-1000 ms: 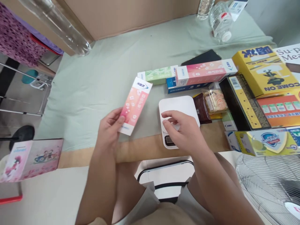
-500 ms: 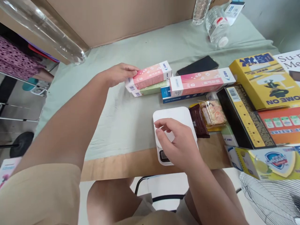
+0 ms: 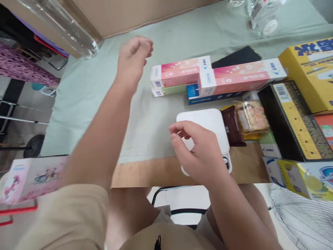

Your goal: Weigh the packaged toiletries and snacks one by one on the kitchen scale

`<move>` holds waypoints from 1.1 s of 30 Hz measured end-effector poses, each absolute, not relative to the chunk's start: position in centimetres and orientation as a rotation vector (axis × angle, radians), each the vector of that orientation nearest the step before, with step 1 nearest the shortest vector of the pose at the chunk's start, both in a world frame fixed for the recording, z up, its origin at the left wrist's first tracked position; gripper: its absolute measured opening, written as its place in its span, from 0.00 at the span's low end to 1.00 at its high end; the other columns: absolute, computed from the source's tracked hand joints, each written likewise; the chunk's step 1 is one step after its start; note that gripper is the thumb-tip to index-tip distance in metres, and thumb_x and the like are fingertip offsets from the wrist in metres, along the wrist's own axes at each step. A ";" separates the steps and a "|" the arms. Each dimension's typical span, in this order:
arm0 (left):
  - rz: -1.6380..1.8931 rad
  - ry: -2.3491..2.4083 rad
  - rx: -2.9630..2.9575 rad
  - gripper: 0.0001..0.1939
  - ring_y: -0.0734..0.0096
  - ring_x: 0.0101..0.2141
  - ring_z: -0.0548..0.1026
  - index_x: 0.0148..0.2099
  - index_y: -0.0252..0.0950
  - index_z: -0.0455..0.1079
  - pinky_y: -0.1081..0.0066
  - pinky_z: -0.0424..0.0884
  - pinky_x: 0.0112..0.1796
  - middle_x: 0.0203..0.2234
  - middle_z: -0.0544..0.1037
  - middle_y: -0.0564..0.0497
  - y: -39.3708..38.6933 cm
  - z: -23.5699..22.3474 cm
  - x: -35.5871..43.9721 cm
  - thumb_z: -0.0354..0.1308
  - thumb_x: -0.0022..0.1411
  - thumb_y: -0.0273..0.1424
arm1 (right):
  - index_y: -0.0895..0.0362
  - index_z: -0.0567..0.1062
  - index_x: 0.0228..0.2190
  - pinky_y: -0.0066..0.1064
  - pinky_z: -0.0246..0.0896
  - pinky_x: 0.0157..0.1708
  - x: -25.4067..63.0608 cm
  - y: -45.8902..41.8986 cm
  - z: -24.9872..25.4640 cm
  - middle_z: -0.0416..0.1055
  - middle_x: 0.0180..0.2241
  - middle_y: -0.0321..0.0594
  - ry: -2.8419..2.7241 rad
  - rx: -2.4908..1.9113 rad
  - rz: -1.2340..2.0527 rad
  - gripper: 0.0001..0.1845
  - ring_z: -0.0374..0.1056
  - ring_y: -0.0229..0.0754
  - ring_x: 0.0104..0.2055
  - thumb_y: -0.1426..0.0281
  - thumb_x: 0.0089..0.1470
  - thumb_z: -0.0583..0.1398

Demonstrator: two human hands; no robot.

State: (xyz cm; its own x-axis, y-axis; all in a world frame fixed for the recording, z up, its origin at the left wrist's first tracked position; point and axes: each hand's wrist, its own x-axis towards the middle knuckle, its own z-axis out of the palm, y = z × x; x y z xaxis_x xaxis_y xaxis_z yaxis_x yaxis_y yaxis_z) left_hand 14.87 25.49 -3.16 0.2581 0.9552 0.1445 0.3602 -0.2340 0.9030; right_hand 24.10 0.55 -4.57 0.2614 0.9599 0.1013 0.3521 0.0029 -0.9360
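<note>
My left hand (image 3: pixel 134 60) hangs above the cloth, fingers loosely curled in, nothing seen in it. To its right lies a pink-and-white carton (image 3: pixel 182 71), stacked on a pale green carton (image 3: pixel 170 90). Another pink carton (image 3: pixel 239 76) rests on a blue carton (image 3: pixel 192 95) beside them. My right hand (image 3: pixel 196 147) is over a white kitchen scale (image 3: pixel 205 116), thumb and bent fingers apart, holding nothing. It hides part of the scale's front; whether it touches the scale I cannot tell.
Right of the scale lie a dark brown packet (image 3: pixel 233 126) and a clear-wrapped snack (image 3: pixel 252 116). Black (image 3: pixel 288 121), yellow (image 3: pixel 312 73) and soap (image 3: pixel 307 178) boxes crowd the right side. A black phone (image 3: pixel 239 57) and clear bottles (image 3: pixel 262 17) lie behind. A large clear bottle (image 3: pixel 65 31) stands back left.
My left hand has let go of the pink carton and moved up and away to the left. That carton now lies lined up over the green one. My right hand has barely moved.
</note>
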 end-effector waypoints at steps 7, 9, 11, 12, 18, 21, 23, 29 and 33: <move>1.543 1.339 1.267 0.04 0.69 0.42 0.79 0.36 0.43 0.69 0.63 0.77 0.53 0.34 0.76 0.54 7.6 -3.4 0.1 0.59 0.66 0.32 | 0.52 0.83 0.38 0.33 0.71 0.33 19.2 0.3 -4.7 0.83 0.35 0.40 -1.471 -1.588 0.778 0.12 0.77 0.42 0.35 0.64 0.58 0.59; 1.715 1.456 1.106 0.04 0.68 0.40 0.78 0.35 0.43 0.67 0.62 0.75 0.53 0.34 0.74 0.54 4.3 -3.5 -3.9 0.58 0.64 0.30 | 0.52 0.82 0.37 0.35 0.71 0.33 16.8 -0.2 -5.3 0.83 0.35 0.41 -1.578 -1.593 0.789 0.12 0.78 0.44 0.36 0.64 0.57 0.60; 1.962 1.594 0.990 0.03 0.67 0.41 0.76 0.35 0.42 0.65 0.63 0.74 0.52 0.34 0.71 0.53 2.7 -3.5 -7.7 0.56 0.62 0.29 | 0.51 0.82 0.36 0.37 0.72 0.34 14.4 -0.7 -5.8 0.83 0.34 0.41 -1.691 -1.602 0.832 0.11 0.78 0.45 0.35 0.63 0.56 0.60; 2.091 1.661 0.933 0.02 0.67 0.42 0.76 0.36 0.42 0.63 0.63 0.73 0.52 0.35 0.69 0.53 2.4 -3.5 -9.5 0.54 0.61 0.29 | 0.51 0.82 0.36 0.38 0.72 0.34 13.2 -0.9 -6.0 0.83 0.34 0.41 -1.752 -1.606 0.863 0.11 0.78 0.45 0.34 0.63 0.57 0.60; 2.330 1.876 0.520 0.09 0.66 0.62 0.65 0.44 0.44 0.56 0.62 0.66 0.61 0.50 0.66 0.51 2.2 -4.9 -18.6 0.48 0.60 0.31 | 0.50 0.82 0.39 0.34 0.68 0.30 4.3 1.5 -4.9 0.83 0.39 0.41 -2.007 -1.552 0.944 0.12 0.79 0.47 0.41 0.62 0.58 0.60; 2.191 1.878 0.329 0.13 0.64 0.68 0.58 0.52 0.48 0.55 0.60 0.64 0.63 0.57 0.63 0.51 2.1 -8.0 -22.3 0.46 0.66 0.40 | 0.51 0.81 0.41 0.33 0.72 0.37 -2.4 5.2 -4.6 0.83 0.45 0.39 -2.032 -1.395 1.006 0.11 0.79 0.46 0.47 0.66 0.59 0.60; 2.044 1.913 0.352 0.17 0.63 0.70 0.58 0.57 0.51 0.53 0.59 0.66 0.62 0.61 0.63 0.50 1.8 -10.4 -24.2 0.43 0.70 0.48 | 0.51 0.80 0.45 0.35 0.74 0.46 -7.2 8.0 -5.0 0.81 0.50 0.38 -1.997 -1.255 1.061 0.12 0.78 0.46 0.53 0.67 0.60 0.61; 1.858 1.764 0.364 0.15 0.63 0.69 0.64 0.54 0.48 0.63 0.60 0.72 0.62 0.63 0.69 0.54 1.3 -11.4 -25.8 0.42 0.72 0.44 | 0.50 0.74 0.54 0.31 0.70 0.60 -16.8 13.8 -8.1 0.76 0.59 0.36 -1.891 -1.253 1.123 0.15 0.74 0.38 0.61 0.68 0.71 0.54; 1.891 1.639 0.282 0.16 0.62 0.70 0.65 0.55 0.46 0.65 0.61 0.72 0.63 0.63 0.72 0.53 1.5 -8.3 -24.3 0.42 0.72 0.40 | 0.49 0.73 0.52 0.28 0.71 0.57 -17.8 13.7 -9.2 0.79 0.56 0.33 -1.898 -1.219 1.205 0.14 0.74 0.36 0.59 0.66 0.73 0.50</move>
